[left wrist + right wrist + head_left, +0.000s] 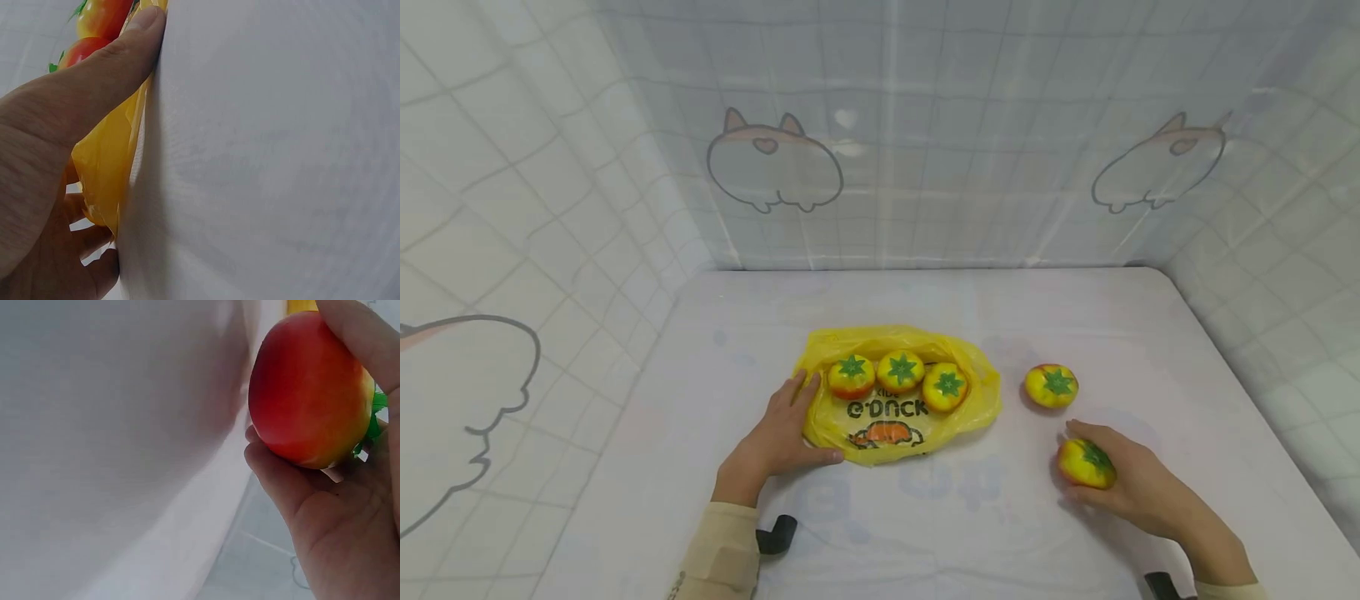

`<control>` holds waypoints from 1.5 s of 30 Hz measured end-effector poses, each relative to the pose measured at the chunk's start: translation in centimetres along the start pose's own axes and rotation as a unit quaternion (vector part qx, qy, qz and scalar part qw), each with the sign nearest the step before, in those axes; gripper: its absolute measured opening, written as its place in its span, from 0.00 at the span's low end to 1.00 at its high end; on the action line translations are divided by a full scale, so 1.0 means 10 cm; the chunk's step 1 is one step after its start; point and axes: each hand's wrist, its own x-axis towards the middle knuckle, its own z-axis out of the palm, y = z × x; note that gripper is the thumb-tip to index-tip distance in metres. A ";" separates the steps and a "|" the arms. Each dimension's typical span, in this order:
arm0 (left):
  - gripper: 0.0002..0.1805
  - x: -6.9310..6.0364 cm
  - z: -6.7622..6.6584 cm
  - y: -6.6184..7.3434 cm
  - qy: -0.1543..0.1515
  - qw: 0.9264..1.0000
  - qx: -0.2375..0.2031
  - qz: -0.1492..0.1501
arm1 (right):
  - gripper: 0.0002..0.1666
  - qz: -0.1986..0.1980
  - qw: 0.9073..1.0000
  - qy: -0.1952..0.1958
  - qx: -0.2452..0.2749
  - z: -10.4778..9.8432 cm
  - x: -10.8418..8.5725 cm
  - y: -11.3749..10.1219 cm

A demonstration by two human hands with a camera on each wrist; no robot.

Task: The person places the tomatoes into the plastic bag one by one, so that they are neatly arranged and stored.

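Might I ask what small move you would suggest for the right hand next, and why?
I would probably move the held fruit left towards the yellow bag: the right hand grips it, three similar fruits lie on or in the bag, and the left hand touches the bag's edge.

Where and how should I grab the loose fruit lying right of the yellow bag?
I'd pinch the loose fruit across its rounded sides, probably coming from the right, since the yellow bag lies on its left. The fruit's green leaf faces mostly up, leaving the bulging sides to grip.
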 end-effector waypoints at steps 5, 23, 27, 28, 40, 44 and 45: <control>0.72 0.00 -0.01 0.00 0.002 1.000 -0.004 0.003 | 0.56 -0.030 0.999 0.030 -0.009 -0.07 0.02 -0.06; 0.73 0.02 0.03 -0.02 0.003 1.000 -0.003 -0.008 | 0.57 -0.073 0.993 0.097 -0.010 -0.23 0.21 -0.19; 0.73 0.01 0.02 -0.02 0.005 1.000 -0.008 -0.002 | 0.52 -0.087 0.990 0.112 -0.013 -0.23 0.26 -0.23; 0.73 0.00 0.02 -0.02 0.005 1.000 -0.007 -0.001 | 0.52 -0.091 0.989 0.116 -0.014 -0.22 0.27 -0.24; 0.72 -0.01 0.00 0.02 0.002 1.000 -0.004 -0.004 | 0.53 -0.118 0.985 0.126 -0.019 -0.21 0.43 -0.37; 0.72 -0.02 -0.01 0.02 0.004 1.000 -0.004 -0.005 | 0.56 -0.108 0.987 0.118 -0.009 -0.20 0.47 -0.40; 0.72 -0.02 -0.01 0.01 0.005 1.000 -0.004 -0.004 | 0.56 -0.107 0.987 0.116 -0.006 -0.20 0.48 -0.41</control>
